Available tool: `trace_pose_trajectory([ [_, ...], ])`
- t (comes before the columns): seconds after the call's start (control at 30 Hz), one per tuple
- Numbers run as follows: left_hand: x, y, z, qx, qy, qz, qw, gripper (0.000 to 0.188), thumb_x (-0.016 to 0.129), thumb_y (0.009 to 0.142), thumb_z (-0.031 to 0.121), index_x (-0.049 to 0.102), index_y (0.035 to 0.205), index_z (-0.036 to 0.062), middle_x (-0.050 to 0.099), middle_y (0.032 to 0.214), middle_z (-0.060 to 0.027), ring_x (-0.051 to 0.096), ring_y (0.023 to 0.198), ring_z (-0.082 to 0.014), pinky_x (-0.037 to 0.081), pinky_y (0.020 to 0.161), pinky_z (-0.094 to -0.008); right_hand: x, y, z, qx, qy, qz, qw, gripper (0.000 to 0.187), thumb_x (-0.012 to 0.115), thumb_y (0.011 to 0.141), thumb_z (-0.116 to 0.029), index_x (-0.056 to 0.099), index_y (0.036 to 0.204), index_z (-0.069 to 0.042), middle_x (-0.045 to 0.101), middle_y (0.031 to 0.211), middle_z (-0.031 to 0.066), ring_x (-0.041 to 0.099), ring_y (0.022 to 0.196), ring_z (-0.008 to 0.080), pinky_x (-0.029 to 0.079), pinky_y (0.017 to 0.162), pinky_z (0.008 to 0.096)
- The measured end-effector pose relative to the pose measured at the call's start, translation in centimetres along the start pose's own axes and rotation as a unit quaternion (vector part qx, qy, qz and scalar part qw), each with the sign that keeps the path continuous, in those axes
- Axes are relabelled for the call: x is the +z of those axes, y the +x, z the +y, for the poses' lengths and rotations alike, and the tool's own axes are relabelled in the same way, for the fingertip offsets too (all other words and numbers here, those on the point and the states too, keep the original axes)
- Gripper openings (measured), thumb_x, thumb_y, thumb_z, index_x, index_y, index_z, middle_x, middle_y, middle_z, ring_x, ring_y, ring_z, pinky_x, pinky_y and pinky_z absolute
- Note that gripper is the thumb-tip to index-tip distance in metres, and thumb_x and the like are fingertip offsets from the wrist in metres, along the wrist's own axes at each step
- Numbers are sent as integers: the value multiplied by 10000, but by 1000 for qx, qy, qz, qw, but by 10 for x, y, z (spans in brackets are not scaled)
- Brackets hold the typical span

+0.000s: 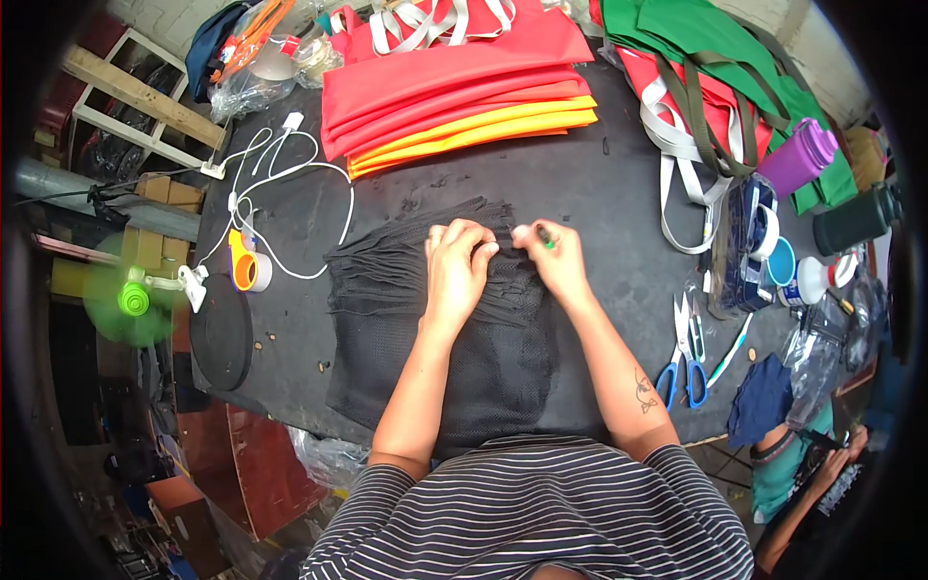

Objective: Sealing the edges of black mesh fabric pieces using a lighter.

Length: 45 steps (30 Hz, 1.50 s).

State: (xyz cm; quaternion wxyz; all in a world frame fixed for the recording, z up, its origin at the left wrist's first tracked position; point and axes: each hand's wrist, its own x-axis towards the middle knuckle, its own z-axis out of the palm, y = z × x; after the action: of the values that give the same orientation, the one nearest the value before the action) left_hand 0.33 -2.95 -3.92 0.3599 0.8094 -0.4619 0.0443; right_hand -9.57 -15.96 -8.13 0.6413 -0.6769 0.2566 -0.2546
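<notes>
Black mesh fabric (440, 372) lies before me on the dark table, its far part bunched into many narrow folds or strips. My left hand (454, 271) rests over these folds with its fingers pinched together at the far right edge of the fabric. Just to the right, my right hand (556, 259) is closed around a small slim tool (546, 238) with dark and green parts. Its exact kind is hidden by the fingers. The two hands' fingertips are close together, and what lies between them is too small to make out.
Folded red and yellow bags (454, 106) are stacked at the back. Blue-handled scissors (683, 333) lie right, near a purple bottle (797, 159). A white cable (290, 169), a tape dispenser (239, 259) and a green fan (133, 300) are left. Another person's arm (812, 493) shows lower right.
</notes>
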Motion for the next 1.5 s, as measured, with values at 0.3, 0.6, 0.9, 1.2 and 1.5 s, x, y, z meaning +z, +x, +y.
trace_pose_trajectory([
  [0.3,-2,1,-8,-45,-106,-48,992,77,667,849,71,621,879,18,663,849,-53,612,873,-210,439,878,-336,-14,9,16,-34,-141,51,988,139,666,852,-126,699,926,-13,667,846,132,663,806,244,504,755,344],
  [0.6,-2,8,-7,-53,-66,12,996,225,601,875,6,621,1099,-6,643,994,-157,666,888,-284,525,799,-358,15,22,-3,-49,-276,11,960,252,730,794,-185,674,1001,-53,629,1025,119,652,927,331,515,817,413],
  [0.9,14,17,-7,-93,7,24,995,80,631,855,30,637,933,16,598,1037,-152,673,805,-358,530,710,-448,10,23,16,-68,-143,-32,987,218,723,785,-125,644,973,-49,631,913,113,636,855,273,495,777,354],
  [1.2,9,16,-8,-178,-128,6,976,55,591,895,27,592,946,6,666,792,-109,664,727,-204,505,683,-320,9,11,11,-20,-23,6,1000,297,661,843,-219,500,1017,-40,568,883,75,569,835,184,481,778,332],
  [1.5,12,13,-17,-142,-112,18,983,66,590,893,21,597,955,1,667,783,-109,665,724,-183,507,680,-309,17,9,-4,-61,-128,14,990,361,662,796,-96,437,1077,-63,532,872,59,560,771,147,491,718,298],
])
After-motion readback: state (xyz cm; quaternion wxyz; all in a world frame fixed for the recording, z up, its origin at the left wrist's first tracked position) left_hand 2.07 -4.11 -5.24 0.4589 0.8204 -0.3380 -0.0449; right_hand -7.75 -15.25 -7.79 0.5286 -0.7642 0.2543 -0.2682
